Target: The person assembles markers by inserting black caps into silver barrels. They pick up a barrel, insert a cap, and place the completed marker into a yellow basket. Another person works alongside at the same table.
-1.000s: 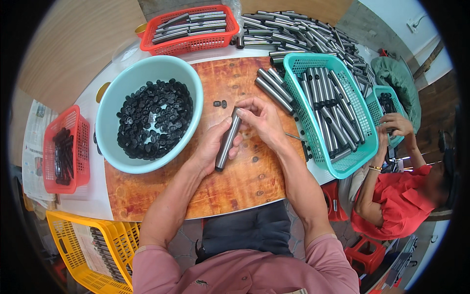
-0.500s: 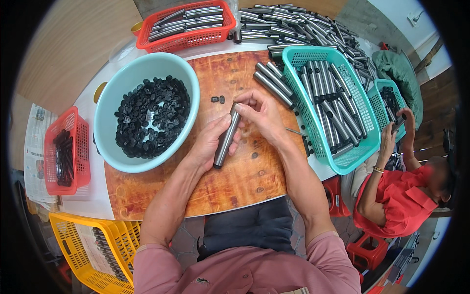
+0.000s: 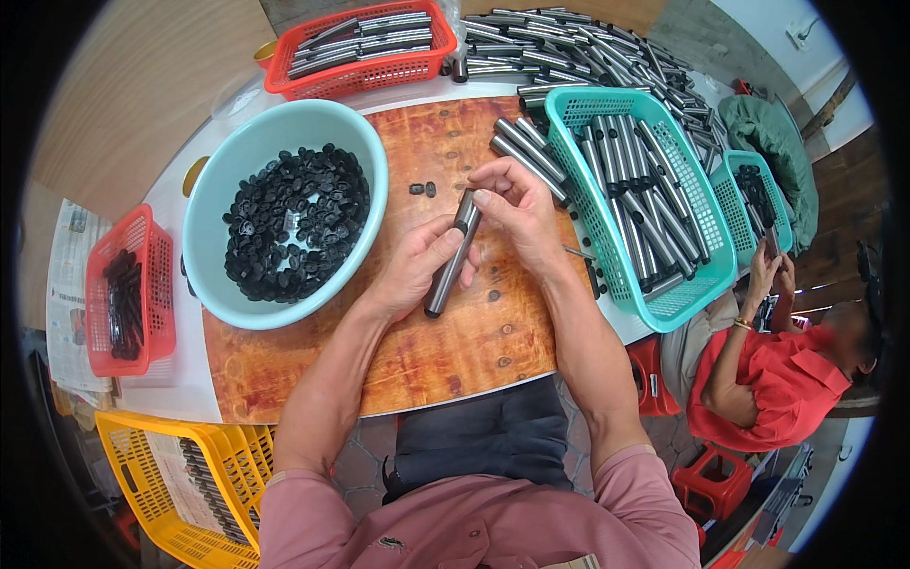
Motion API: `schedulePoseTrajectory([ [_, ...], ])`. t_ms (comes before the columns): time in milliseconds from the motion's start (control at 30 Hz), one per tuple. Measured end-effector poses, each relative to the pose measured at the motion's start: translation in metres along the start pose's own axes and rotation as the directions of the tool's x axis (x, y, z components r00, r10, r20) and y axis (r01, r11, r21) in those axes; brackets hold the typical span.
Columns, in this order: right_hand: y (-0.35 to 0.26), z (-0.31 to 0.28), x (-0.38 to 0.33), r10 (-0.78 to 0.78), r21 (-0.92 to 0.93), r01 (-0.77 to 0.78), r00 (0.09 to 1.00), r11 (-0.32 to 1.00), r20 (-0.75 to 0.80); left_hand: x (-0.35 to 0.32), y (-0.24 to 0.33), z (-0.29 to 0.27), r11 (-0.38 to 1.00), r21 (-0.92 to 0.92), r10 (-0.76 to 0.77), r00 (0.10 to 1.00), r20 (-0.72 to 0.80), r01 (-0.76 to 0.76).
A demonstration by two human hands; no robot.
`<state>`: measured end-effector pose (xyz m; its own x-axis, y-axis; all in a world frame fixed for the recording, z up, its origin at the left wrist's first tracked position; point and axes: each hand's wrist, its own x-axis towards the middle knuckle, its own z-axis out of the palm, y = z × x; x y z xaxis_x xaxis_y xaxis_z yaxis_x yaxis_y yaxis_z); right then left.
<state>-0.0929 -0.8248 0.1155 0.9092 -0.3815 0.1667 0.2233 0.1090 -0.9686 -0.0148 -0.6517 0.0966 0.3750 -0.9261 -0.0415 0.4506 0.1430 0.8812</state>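
Note:
My left hand [image 3: 414, 267] grips a grey metal tube [image 3: 448, 262] around its middle, holding it slanted over the wooden board [image 3: 474, 332]. My right hand [image 3: 515, 204] pinches the tube's upper end with its fingertips. Whether a cap sits under those fingers is hidden. Two small black caps [image 3: 423, 189] lie on the board just beyond the hands. A pale blue bowl [image 3: 227, 161] full of black caps stands to the left of my left hand.
A teal basket [image 3: 682, 284] of metal tubes stands at the right, with loose tubes [image 3: 526, 156] beside it and a pile behind. Red baskets [image 3: 360, 43] sit at the back and the left. A yellow basket [image 3: 152, 465] is lower left. A person in red [image 3: 777, 379] sits at the right.
The tube and both hands stay in nearly the same place over the board. My right fingers have shifted slightly on the tube's upper end.

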Motion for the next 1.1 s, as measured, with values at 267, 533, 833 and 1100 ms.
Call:
schedulePoseTrajectory([
  [267,0.008,0.001,0.001,-0.008,0.004,0.008,0.997,1.0,0.074,-0.002,0.003,-0.003,0.997,-0.036,-0.073,0.993,-0.089,0.07],
  [533,0.009,0.002,0.001,0.005,-0.086,0.0,0.998,0.996,0.057,-0.002,0.005,-0.003,0.982,0.049,-0.178,0.978,-0.108,0.185],
  [833,0.006,-0.006,0.002,-0.031,-0.085,0.037,0.997,0.996,0.072,0.004,-0.006,-0.003,0.913,0.409,0.037,0.997,-0.06,-0.009],
  [1100,-0.03,-0.012,-0.006,0.17,-0.231,-0.149,0.983,0.962,0.075,0.003,0.007,-0.003,0.449,0.833,0.391,0.909,0.142,-0.323],
])
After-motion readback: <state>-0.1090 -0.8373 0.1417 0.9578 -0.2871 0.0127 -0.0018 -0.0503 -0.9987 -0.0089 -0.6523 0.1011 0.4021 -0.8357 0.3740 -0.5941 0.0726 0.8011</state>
